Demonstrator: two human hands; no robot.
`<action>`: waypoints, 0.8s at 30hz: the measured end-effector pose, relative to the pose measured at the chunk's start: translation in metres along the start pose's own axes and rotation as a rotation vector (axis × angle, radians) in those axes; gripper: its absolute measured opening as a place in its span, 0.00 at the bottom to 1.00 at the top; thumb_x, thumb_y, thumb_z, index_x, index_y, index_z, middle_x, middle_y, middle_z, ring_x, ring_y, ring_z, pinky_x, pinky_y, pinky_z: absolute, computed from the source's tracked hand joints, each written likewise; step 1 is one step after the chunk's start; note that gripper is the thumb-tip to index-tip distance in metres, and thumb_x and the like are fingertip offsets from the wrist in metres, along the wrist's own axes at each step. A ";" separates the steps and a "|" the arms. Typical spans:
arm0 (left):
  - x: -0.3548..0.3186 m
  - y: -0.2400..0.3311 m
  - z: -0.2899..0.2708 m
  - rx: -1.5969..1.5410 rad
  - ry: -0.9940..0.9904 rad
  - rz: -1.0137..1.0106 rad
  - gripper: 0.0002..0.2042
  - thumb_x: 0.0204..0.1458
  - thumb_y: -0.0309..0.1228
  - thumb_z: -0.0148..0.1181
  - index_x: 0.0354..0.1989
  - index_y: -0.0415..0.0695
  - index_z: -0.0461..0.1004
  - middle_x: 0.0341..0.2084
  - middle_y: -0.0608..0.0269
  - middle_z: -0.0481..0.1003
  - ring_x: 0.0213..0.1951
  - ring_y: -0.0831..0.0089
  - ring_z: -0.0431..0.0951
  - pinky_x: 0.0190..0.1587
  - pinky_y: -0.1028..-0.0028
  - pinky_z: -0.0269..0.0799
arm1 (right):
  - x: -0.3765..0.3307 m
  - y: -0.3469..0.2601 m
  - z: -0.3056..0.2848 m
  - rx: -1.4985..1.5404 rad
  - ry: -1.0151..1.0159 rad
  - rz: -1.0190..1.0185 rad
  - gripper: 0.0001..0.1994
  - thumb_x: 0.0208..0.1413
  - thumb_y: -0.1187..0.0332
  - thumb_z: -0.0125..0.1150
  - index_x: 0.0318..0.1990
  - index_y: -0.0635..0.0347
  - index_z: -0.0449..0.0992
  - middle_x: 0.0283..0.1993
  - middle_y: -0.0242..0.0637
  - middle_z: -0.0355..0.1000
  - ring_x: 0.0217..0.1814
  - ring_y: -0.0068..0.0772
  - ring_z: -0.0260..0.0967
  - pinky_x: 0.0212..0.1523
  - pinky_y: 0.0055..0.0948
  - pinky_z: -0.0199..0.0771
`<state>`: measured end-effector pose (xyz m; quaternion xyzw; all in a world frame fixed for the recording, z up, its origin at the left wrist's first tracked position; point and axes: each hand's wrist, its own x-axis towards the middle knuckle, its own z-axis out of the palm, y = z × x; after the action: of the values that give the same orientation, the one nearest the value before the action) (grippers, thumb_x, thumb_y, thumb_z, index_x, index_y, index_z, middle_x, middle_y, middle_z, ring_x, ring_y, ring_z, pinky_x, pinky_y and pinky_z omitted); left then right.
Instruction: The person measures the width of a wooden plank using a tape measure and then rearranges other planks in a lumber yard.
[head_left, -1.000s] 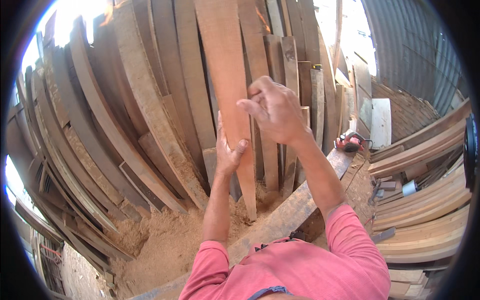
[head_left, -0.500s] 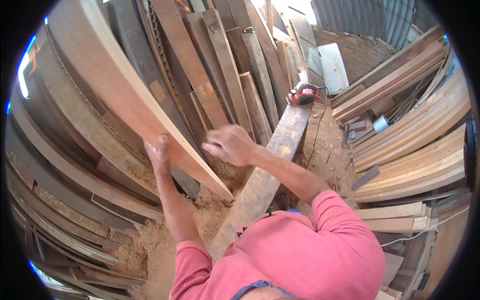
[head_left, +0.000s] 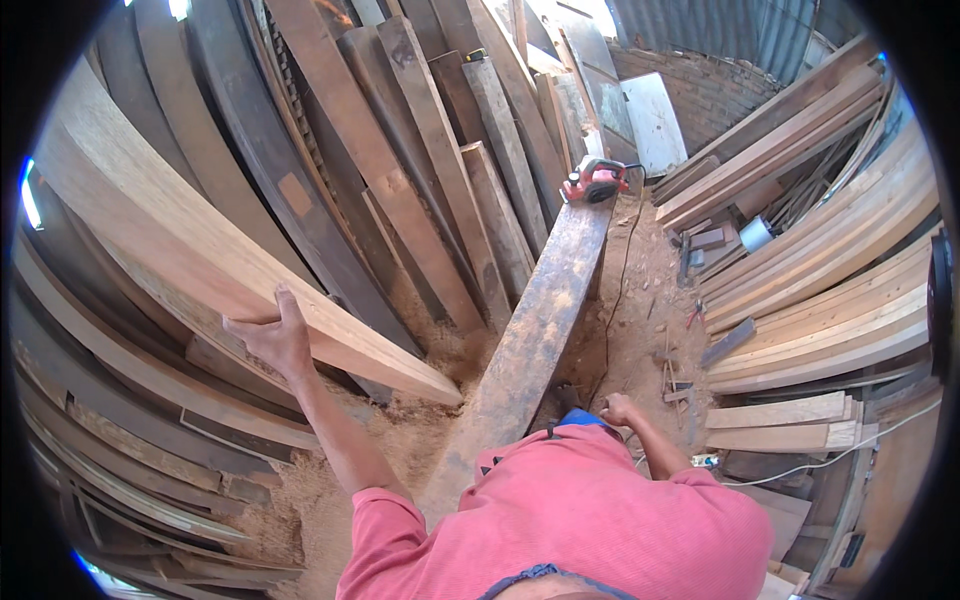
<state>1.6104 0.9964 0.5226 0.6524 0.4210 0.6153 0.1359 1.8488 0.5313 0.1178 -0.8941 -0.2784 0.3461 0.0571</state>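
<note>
My left hand (head_left: 268,338) grips the lower edge of a long pale plank (head_left: 180,250) that slants from upper left down to its end near the middle. My right hand (head_left: 617,410) hangs low by my hip, fingers curled, holding nothing that I can see. It is close to the near end of a wide dark board (head_left: 545,310) lying on the sawdust floor. Many darker planks (head_left: 400,150) lean upright behind the pale one.
A red electric planer (head_left: 592,181) sits on the far end of the dark board, its cord trailing over the ground. Stacks of pale boards (head_left: 830,300) lie at the right. Sawdust (head_left: 400,440) covers the floor. A white panel (head_left: 655,120) leans at the back.
The pale plank has tipped from upright to a low slant leftward. My right hand has let go of it and dropped to my side. The view has swung right.
</note>
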 end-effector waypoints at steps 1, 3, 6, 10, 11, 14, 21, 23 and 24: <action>0.002 0.000 0.000 -0.004 0.007 -0.004 0.44 0.52 0.37 0.70 0.66 0.24 0.46 0.57 0.31 0.64 0.58 0.49 0.70 0.60 0.59 0.70 | 0.012 -0.002 -0.004 -0.007 0.006 -0.001 0.14 0.51 0.61 0.61 0.38 0.62 0.83 0.46 0.55 0.78 0.50 0.56 0.76 0.51 0.47 0.77; 0.005 -0.004 0.001 0.002 -0.004 -0.085 0.41 0.52 0.34 0.67 0.65 0.24 0.47 0.55 0.29 0.66 0.56 0.48 0.73 0.59 0.58 0.72 | 0.034 -0.018 -0.018 0.075 0.023 -0.084 0.14 0.51 0.63 0.61 0.39 0.62 0.83 0.47 0.55 0.78 0.51 0.56 0.76 0.52 0.47 0.76; 0.012 -0.016 0.000 -0.025 0.028 0.012 0.41 0.53 0.34 0.67 0.65 0.25 0.46 0.55 0.30 0.66 0.55 0.48 0.73 0.59 0.58 0.72 | 0.049 -0.076 -0.082 0.082 0.023 -0.205 0.16 0.52 0.63 0.61 0.45 0.62 0.81 0.48 0.55 0.77 0.52 0.55 0.75 0.53 0.46 0.76; 0.011 -0.010 0.010 0.022 0.060 -0.002 0.40 0.53 0.33 0.67 0.65 0.25 0.46 0.55 0.30 0.65 0.55 0.47 0.72 0.59 0.58 0.72 | 0.108 -0.110 -0.148 0.069 0.154 -0.300 0.21 0.57 0.60 0.58 0.55 0.60 0.76 0.53 0.55 0.75 0.58 0.55 0.73 0.58 0.46 0.73; 0.011 -0.003 0.011 -0.035 0.032 -0.019 0.41 0.54 0.32 0.66 0.66 0.25 0.45 0.56 0.30 0.64 0.56 0.49 0.71 0.59 0.58 0.71 | 0.129 -0.119 -0.167 0.033 0.189 -0.338 0.22 0.57 0.60 0.58 0.57 0.59 0.75 0.54 0.54 0.75 0.59 0.55 0.72 0.60 0.46 0.72; 0.014 -0.014 0.017 -0.091 0.036 -0.019 0.41 0.55 0.32 0.65 0.67 0.25 0.44 0.58 0.31 0.62 0.58 0.52 0.69 0.61 0.60 0.68 | 0.189 -0.143 -0.234 -0.023 0.310 -0.446 0.23 0.58 0.59 0.58 0.59 0.60 0.73 0.57 0.54 0.73 0.62 0.54 0.69 0.63 0.44 0.69; 0.014 -0.034 0.013 0.051 0.090 -0.002 0.43 0.55 0.34 0.64 0.71 0.31 0.42 0.62 0.34 0.57 0.62 0.54 0.62 0.66 0.60 0.61 | 0.296 -0.231 -0.441 0.084 0.483 -0.493 0.29 0.57 0.59 0.64 0.62 0.62 0.65 0.58 0.58 0.71 0.63 0.57 0.68 0.63 0.46 0.68; 0.010 -0.030 0.006 0.032 0.116 -0.112 0.43 0.54 0.36 0.63 0.72 0.34 0.43 0.64 0.38 0.57 0.63 0.55 0.62 0.66 0.60 0.59 | 0.341 -0.248 -0.489 0.091 0.651 -0.569 0.29 0.56 0.56 0.64 0.62 0.60 0.65 0.58 0.59 0.70 0.62 0.59 0.68 0.62 0.47 0.69; 0.006 -0.031 0.003 0.051 0.135 -0.118 0.43 0.54 0.36 0.63 0.72 0.34 0.43 0.64 0.38 0.57 0.63 0.55 0.62 0.66 0.60 0.59 | 0.364 -0.259 -0.517 0.081 0.701 -0.611 0.30 0.56 0.54 0.64 0.62 0.58 0.66 0.57 0.59 0.70 0.62 0.60 0.68 0.62 0.48 0.69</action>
<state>1.6010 1.0204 0.5049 0.5866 0.4826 0.6379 0.1265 2.2868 0.9909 0.3703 -0.8311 -0.4793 0.0007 0.2819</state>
